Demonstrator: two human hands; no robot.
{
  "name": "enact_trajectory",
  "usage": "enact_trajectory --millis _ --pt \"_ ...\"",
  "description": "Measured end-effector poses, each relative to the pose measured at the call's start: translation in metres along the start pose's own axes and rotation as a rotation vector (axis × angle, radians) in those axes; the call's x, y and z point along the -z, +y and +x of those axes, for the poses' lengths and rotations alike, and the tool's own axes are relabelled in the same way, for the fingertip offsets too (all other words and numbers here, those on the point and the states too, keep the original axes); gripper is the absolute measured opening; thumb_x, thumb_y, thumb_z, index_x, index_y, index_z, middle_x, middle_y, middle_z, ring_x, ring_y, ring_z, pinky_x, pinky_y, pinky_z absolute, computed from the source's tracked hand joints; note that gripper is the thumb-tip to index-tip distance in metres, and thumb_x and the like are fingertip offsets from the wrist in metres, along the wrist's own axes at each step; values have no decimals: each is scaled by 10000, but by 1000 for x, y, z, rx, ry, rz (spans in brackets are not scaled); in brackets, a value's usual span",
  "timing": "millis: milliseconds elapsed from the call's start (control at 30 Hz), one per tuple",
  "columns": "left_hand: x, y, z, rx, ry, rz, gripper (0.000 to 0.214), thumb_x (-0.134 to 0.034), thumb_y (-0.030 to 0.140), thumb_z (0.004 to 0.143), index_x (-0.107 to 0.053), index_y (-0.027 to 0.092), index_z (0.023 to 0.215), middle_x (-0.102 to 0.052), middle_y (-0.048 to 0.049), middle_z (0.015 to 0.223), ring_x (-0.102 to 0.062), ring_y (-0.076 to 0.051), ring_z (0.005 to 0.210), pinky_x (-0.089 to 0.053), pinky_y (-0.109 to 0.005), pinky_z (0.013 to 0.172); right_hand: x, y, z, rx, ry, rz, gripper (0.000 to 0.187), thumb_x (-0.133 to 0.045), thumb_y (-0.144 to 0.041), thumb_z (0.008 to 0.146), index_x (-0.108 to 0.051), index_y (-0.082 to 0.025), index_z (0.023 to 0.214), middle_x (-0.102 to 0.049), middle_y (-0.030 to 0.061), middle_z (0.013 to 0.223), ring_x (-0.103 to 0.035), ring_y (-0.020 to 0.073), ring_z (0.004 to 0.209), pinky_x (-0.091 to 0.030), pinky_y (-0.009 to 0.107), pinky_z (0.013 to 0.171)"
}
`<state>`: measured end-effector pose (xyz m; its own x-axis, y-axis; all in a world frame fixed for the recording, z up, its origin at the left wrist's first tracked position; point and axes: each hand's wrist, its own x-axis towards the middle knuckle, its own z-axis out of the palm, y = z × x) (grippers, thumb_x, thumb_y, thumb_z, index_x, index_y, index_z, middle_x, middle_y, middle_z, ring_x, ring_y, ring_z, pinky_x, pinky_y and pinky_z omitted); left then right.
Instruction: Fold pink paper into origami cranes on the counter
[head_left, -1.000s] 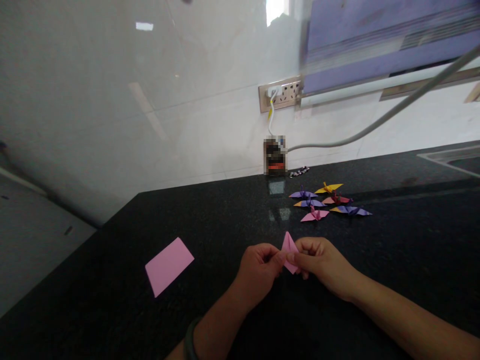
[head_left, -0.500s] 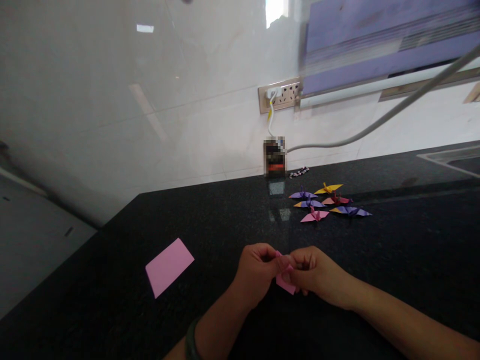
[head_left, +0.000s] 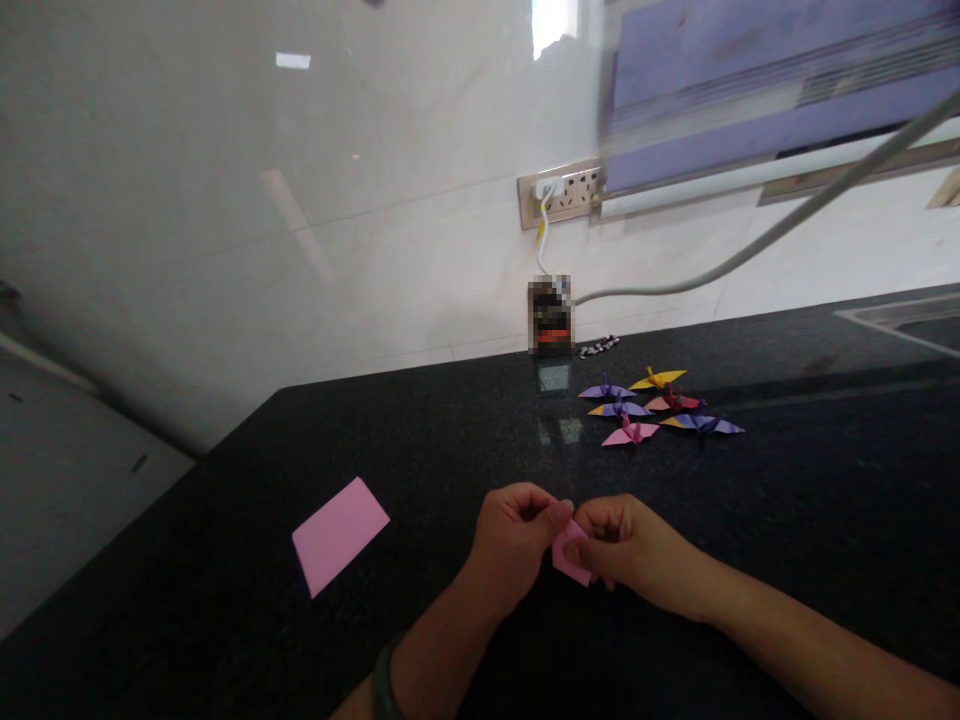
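Observation:
A small piece of folded pink paper point(head_left: 571, 568) is pinched between my two hands, low in the middle of the head view. My left hand point(head_left: 517, 535) is closed, its thumb and forefinger on the paper's upper left edge. From the other side my right hand point(head_left: 622, 545) grips it, with the thumb lying across the pink face. Fingers hide part of the paper. To the left, a pink paper sheet point(head_left: 340, 537) lies flat. Several folded paper cranes, among them a pink crane point(head_left: 631, 432) and a yellow crane point(head_left: 658, 379), rest beyond my right hand.
The black countertop point(head_left: 450, 430) meets a pale tiled wall point(head_left: 420, 270). A pixelated dark object point(head_left: 551, 316) stands against the wall, beside a beaded strand point(head_left: 599, 347). A thick grey cable point(head_left: 757, 246) runs rightward; a wall socket point(head_left: 559, 192) holds a white plug.
My left thumb has shifted slightly up and away from the right thumb, so more of the pink paper shows between my hands. The cranes and the loose sheet have stayed put.

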<state>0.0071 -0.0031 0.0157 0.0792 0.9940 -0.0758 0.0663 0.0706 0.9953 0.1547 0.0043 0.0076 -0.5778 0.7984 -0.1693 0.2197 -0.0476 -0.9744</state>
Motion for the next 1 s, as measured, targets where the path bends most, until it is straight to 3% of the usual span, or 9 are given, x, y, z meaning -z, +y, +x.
enact_trajectory --millis 200,367,567,733,867,1000 --pt "-3 0 -1 -21 75 -26 217 -620 332 644 -591 123 593 -547 3 521 -466 -90 475 -362 -208 471 -4 -6 0 58 -10 -8 282 -494 -397 750 -514 -148 620 -412 -41 520 -339 52 431 -256 171 395" --pt "-3 1 0 -62 123 -81 184 -618 309 652 -597 129 619 -564 8 551 -486 -91 509 -379 -208 504 -5 -2 2 32 22 28 247 -559 -395 699 -506 -157 665 -408 -48 539 -341 52 434 -272 169 397" --pt "-3 1 1 -21 112 -120 165 -611 293 660 -570 133 650 -544 22 546 -481 -82 501 -380 -202 506 5 4 6 52 207 84 223 -528 -365 726 -518 -149 674 -458 -35 551 -409 67 458 -334 182 435" --pt "-5 -2 -1 87 -51 -53 196 -624 305 639 -553 122 646 -575 -12 574 -508 -96 511 -387 -210 504 12 0 7 79 326 154 252 -514 -409 723 -509 -161 680 -471 -34 563 -422 76 465 -339 187 433" --pt "-7 -5 -3 78 -138 -42 203 -643 294 620 -589 119 708 -592 -24 622 -511 -101 543 -379 -211 516 13 1 6 76 242 83 299 -518 -443 714 -510 -152 642 -474 -31 534 -386 65 425 -300 184 404" --pt "-5 -4 -3 49 -69 -57 209 -625 317 638 -604 112 674 -571 -12 571 -485 -92 513 -360 -208 499 13 0 3 82 156 -26 305 -552 -425 701 -533 -137 602 -476 -27 497 -383 65 424 -276 186 402"
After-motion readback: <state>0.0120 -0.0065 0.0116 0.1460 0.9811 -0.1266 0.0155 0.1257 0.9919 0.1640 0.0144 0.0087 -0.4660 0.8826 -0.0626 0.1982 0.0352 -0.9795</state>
